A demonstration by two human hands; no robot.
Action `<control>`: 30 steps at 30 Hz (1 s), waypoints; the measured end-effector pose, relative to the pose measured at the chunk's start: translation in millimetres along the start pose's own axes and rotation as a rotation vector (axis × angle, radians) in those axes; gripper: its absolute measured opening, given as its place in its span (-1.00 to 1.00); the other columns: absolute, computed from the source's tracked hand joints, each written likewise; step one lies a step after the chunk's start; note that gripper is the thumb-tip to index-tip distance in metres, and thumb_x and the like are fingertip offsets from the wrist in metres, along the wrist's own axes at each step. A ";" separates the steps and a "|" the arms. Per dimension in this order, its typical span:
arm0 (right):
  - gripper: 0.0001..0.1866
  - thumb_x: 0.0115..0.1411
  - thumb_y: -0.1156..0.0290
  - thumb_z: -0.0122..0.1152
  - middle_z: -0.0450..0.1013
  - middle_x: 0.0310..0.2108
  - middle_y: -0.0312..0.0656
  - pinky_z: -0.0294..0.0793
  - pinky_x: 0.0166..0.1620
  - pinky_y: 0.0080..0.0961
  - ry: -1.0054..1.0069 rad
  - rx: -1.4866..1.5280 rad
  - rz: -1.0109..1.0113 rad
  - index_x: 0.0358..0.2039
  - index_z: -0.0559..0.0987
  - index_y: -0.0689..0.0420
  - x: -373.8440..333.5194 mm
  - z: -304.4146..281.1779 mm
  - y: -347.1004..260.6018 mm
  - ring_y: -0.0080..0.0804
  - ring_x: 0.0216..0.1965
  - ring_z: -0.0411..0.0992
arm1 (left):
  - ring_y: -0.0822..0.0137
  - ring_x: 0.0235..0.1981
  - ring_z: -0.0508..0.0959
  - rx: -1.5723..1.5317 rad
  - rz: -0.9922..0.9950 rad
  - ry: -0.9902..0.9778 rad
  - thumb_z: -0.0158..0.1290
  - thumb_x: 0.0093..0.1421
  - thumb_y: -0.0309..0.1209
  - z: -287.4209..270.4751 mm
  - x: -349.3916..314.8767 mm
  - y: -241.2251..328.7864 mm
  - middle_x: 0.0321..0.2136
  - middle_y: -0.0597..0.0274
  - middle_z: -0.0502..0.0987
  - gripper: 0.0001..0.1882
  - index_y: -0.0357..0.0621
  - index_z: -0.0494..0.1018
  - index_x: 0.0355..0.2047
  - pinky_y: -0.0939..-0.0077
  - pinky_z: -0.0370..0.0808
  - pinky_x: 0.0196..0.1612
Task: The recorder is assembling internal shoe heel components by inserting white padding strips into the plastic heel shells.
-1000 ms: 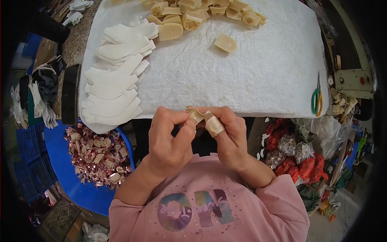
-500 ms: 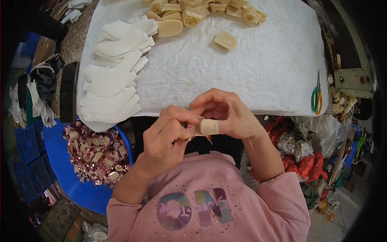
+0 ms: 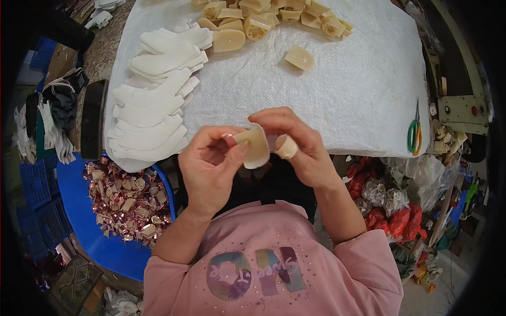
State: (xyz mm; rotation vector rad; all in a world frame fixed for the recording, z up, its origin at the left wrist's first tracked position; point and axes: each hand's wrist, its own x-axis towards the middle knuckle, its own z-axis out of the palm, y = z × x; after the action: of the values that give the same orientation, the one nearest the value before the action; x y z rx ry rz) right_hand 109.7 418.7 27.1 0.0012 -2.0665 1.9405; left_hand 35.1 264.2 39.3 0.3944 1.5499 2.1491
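Observation:
Between my hands, over the table's near edge, is a beige rounded piece (image 3: 257, 149) with a pale rim. My left hand (image 3: 207, 160) is closed on it, thumb pressed on its face. A bit of shiny pink material (image 3: 229, 139) shows by the left fingers. My right hand (image 3: 299, 145) curls around the piece's right side, index finger along its upper edge; a beige wrap (image 3: 286, 147) covers the thumb. Something pinkish shows between the piece and that thumb, too small to name. The other right fingertips are partly hidden.
White curved sheets (image 3: 150, 113) lie in stacks on the white-covered table (image 3: 253, 87). Beige molded pieces (image 3: 258, 26) are heaped at the back, with one single piece (image 3: 299, 57) apart. Scissors (image 3: 415, 134) lie at right. A blue tub (image 3: 79, 210) holds pink shiny pieces (image 3: 126, 203).
Both hands have drawn slightly apart and up. The beige piece has been turned so its broad face shows, now under my left thumb. My right thumb has come off it.

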 end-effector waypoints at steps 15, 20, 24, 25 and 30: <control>-0.88 0.05 0.41 0.12 0.32 -0.35 -0.17 0.22 -0.21 -0.39 0.103 -0.013 0.121 -0.42 0.40 0.14 -0.4 9.9 -4.7 -0.24 -0.32 0.22 | 0.55 -0.40 0.46 0.136 0.003 -0.136 0.12 0.12 -0.50 9.1 -4.1 -9.1 -0.30 0.15 0.49 -0.84 -0.35 0.41 -0.37 0.70 0.44 -0.31; -0.84 0.09 0.34 0.16 0.31 -0.33 -0.19 0.24 -0.14 -0.46 0.174 -0.074 0.053 -0.43 0.43 0.14 -9.9 10.9 -6.4 -0.36 -0.30 0.24 | 0.46 -0.32 0.42 0.360 0.171 -0.183 0.16 0.08 -0.42 7.4 -1.6 -3.8 -0.25 0.11 0.44 -0.83 -0.27 0.44 -0.40 0.60 0.40 -0.24; -0.67 0.11 0.21 0.20 0.34 -0.23 -0.18 0.27 -0.06 -0.50 0.132 0.338 0.029 -0.24 0.48 0.21 -7.8 -1.2 -11.4 -0.47 -0.17 0.28 | 0.29 -0.21 0.38 0.490 0.399 -0.245 0.21 0.01 -0.44 -3.5 8.3 -2.8 -0.22 0.11 0.39 -0.86 -0.18 0.48 -0.43 0.41 0.35 -0.11; -0.64 0.09 0.25 0.22 0.37 -0.21 -0.15 0.31 -0.07 -0.49 0.134 0.314 0.112 -0.19 0.47 0.22 -5.3 -7.3 -12.3 -0.46 -0.17 0.32 | 0.29 -0.21 0.38 0.491 0.401 -0.244 0.21 0.01 -0.44 -5.6 9.5 -3.4 -0.22 0.11 0.39 -0.86 -0.18 0.48 -0.43 0.41 0.35 -0.11; -0.56 0.00 0.42 0.31 0.44 -0.23 -0.15 0.42 -0.14 -0.49 -0.077 0.461 0.533 -0.10 0.44 0.24 3.4 -13.7 -22.4 -0.46 -0.25 0.40 | 0.13 -0.18 0.37 0.616 0.660 -0.304 0.24 -0.14 -0.59 -7.1 7.0 -6.3 -0.26 0.16 0.39 -0.81 -0.12 0.50 -0.47 0.29 0.35 -0.12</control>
State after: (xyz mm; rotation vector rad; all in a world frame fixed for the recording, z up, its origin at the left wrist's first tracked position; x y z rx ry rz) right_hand 114.1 430.9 50.2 -0.4172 -1.7278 2.7357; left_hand 26.9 263.6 30.9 1.5385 2.0566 1.8238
